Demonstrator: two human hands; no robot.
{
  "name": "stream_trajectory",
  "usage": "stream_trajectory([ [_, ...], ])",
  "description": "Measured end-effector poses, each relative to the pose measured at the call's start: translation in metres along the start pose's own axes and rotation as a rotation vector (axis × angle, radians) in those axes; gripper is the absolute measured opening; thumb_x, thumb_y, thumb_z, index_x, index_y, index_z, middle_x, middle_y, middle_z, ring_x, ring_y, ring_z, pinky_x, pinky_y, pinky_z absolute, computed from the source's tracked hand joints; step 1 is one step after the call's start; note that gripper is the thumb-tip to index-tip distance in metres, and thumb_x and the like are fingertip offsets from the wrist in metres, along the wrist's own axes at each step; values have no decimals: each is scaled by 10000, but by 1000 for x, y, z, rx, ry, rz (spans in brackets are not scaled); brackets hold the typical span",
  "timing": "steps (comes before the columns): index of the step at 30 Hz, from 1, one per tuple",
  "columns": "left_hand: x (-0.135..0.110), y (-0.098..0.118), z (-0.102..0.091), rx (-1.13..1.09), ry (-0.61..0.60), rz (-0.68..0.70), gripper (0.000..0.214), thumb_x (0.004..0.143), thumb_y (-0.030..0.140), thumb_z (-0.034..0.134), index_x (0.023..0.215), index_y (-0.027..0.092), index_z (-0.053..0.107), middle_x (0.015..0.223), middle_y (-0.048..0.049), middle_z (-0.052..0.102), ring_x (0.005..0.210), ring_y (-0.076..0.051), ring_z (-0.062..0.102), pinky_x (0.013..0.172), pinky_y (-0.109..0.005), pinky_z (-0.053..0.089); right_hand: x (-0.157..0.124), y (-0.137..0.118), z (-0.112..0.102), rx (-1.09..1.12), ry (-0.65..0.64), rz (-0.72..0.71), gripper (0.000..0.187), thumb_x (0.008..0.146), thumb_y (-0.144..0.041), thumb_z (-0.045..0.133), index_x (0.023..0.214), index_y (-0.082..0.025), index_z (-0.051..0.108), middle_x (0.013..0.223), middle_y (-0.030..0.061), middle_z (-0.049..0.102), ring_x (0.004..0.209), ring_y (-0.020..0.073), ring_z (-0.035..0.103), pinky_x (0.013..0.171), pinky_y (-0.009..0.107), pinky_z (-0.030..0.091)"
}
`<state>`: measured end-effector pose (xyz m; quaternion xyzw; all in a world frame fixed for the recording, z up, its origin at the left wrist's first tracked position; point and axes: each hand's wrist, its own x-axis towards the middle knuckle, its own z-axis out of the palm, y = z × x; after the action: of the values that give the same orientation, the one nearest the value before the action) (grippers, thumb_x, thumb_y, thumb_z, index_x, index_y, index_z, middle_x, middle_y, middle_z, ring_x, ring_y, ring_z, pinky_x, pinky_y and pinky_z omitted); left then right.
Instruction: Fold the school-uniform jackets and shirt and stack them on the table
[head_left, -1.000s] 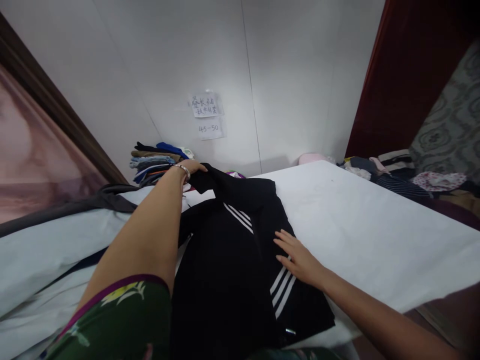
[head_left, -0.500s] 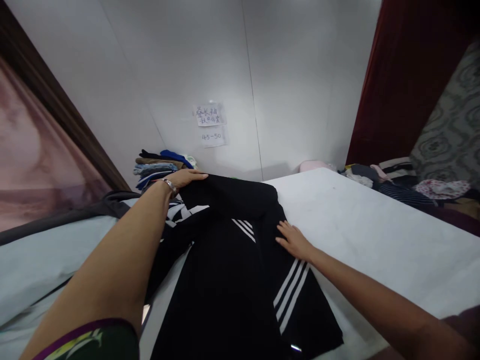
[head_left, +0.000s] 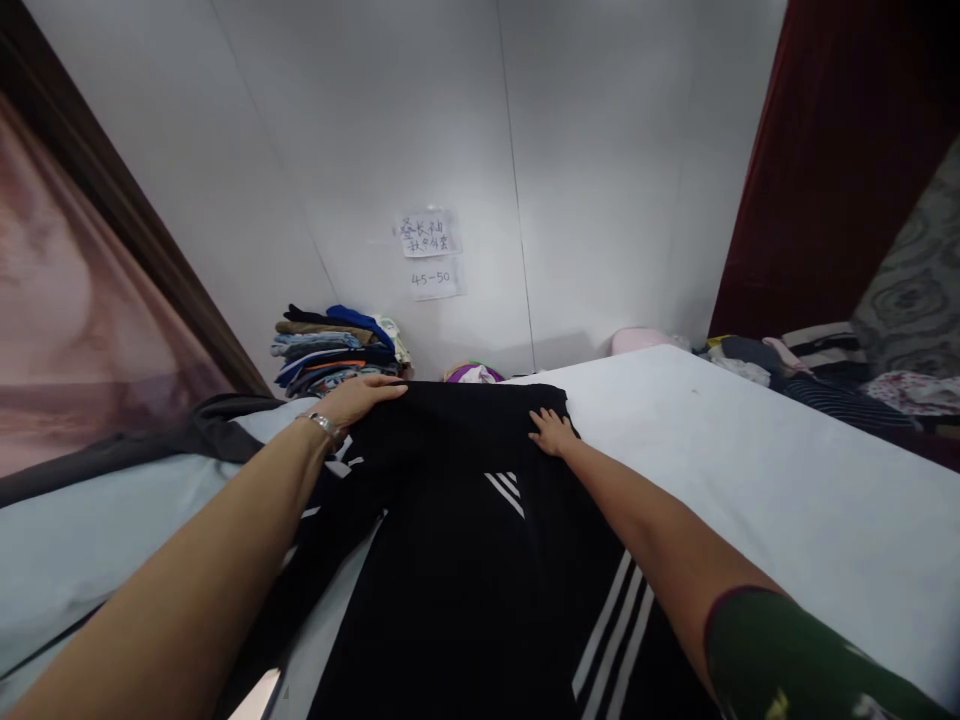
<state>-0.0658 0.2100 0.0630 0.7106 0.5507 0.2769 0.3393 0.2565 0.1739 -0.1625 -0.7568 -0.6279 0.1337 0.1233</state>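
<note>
A black jacket (head_left: pixel 442 560) with white stripes lies spread in front of me, its far part folded over toward me. At the upper left corner of that fold, my left hand (head_left: pixel 356 400) pinches the cloth between thumb and fingers. My right hand (head_left: pixel 553 432) rests with spread fingers on the fold near its upper right edge. Three long white stripes (head_left: pixel 611 640) run down the right sleeve, partly covered by my right forearm. The left sleeve (head_left: pixel 322 580) lies out to the left, beside my left forearm.
Folded clothes stand in a stack (head_left: pixel 337 345) by the wall. A purple and white item (head_left: pixel 474 373) lies beyond the jacket. More clothes (head_left: pixel 817 380) lie right of the white table (head_left: pixel 765 500). Dark grey cloth (head_left: pixel 150 440) is at left. Handwritten papers (head_left: pixel 431 250) hang on the wall.
The left hand has brought the raised far part of the jacket down flatter. My right hand has slid up from the side of the jacket onto the fold.
</note>
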Motion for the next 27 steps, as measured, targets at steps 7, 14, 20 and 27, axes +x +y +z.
stream_trajectory([
  [7,-76,26,44,-216,-478,45,504,534,380,805,1020,302,696,919,-17,694,887,-223,646,761,-318,516,17,3,17,165,-63,-44,622,901,-410,483,1472,-225,320,1569,122,205,1449,291,91,1126,541,10],
  [14,-151,31,143,19,-670,321,467,701,366,655,1160,283,646,936,-27,650,615,-115,547,574,-257,437,-11,25,-7,646,66,42,429,912,-303,429,1295,-141,535,1383,120,517,1289,231,437,1068,362,327],
  [20,-187,18,238,191,-696,427,488,720,336,595,1197,240,635,980,-62,689,762,-191,624,710,-317,490,-75,47,-13,1035,21,201,601,947,-547,224,1156,-114,583,914,127,694,794,211,654,758,350,537],
  [27,-211,5,299,19,-824,241,514,790,412,566,1253,189,570,996,-61,697,656,-150,641,591,-285,522,-120,55,-5,1384,-36,217,388,782,-236,572,1166,-195,539,829,32,701,708,188,653,726,357,544],
])
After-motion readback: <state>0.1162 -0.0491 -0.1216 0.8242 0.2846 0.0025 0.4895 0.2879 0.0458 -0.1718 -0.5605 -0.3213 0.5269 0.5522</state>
